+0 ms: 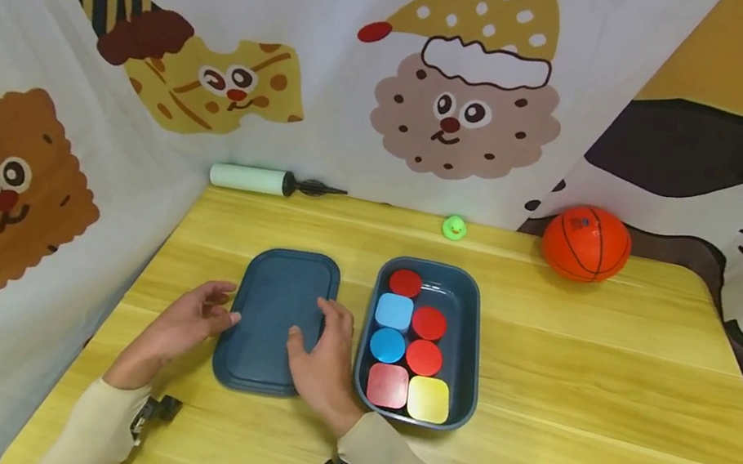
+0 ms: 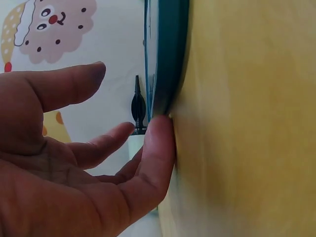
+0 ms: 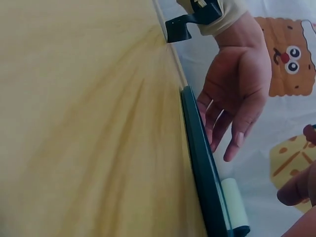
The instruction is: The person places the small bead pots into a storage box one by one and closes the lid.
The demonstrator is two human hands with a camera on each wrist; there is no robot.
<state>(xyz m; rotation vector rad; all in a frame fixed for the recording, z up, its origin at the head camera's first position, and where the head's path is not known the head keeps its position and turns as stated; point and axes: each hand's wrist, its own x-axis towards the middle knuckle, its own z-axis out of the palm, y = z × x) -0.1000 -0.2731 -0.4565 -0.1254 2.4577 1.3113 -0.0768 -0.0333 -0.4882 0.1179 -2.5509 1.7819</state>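
Note:
A dark blue rectangular lid [image 1: 273, 323] lies flat on the wooden table. At its left edge is my left hand [image 1: 192, 321], fingers loosely bent and thumb apart; in the left wrist view one fingertip [image 2: 159, 133] meets the lid's rim close to the tabletop. Over the lid's right side hovers my right hand [image 1: 328, 361], its thumb spread from the fingers and nothing between them. Just right of that hand stands a dark blue open box [image 1: 476, 350] with several round and square pieces in it, among them a yellow square [image 1: 428, 400] and a light blue square [image 1: 394, 312].
Along the table's back edge are a hand pump [image 1: 250, 178] with a black nozzle, a small green rubber duck [image 1: 454, 228] and an orange-red toy basketball [image 1: 587, 245]. A cartoon-printed cloth [image 1: 346, 37] hangs behind and to the left of the table.

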